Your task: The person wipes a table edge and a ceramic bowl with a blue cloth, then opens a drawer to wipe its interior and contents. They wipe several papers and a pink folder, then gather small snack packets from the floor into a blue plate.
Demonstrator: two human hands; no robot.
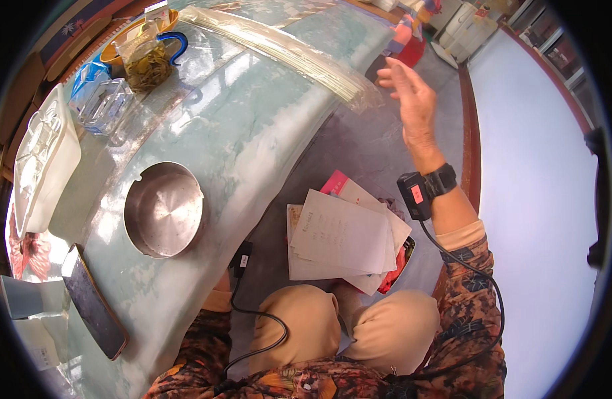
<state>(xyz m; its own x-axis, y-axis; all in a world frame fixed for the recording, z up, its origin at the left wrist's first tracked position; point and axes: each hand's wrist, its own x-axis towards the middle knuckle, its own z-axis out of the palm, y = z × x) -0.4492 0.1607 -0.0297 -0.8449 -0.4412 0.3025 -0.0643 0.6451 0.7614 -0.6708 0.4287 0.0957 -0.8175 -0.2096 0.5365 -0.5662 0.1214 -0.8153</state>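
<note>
1. One pale green table [253, 120] fills my view's left.
2. Loose white papers [342, 239] lie on the floor below my knees.
3. Round steel dish [164, 209] sits on the table.
4. Dark phone [93, 302] rests near the table's edge.
5. My right hand [412, 100] is raised, fingers loosely spread, empty, well above the papers.
6. My left hand is hidden under the table; can't tell its state.

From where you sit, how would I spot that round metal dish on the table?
Start at the pale green marbled table on the person's left. The round metal dish sits near its front edge, between the white plastic tray and the dark phone. It is the only shiny, circular, empty steel thing there.
</note>
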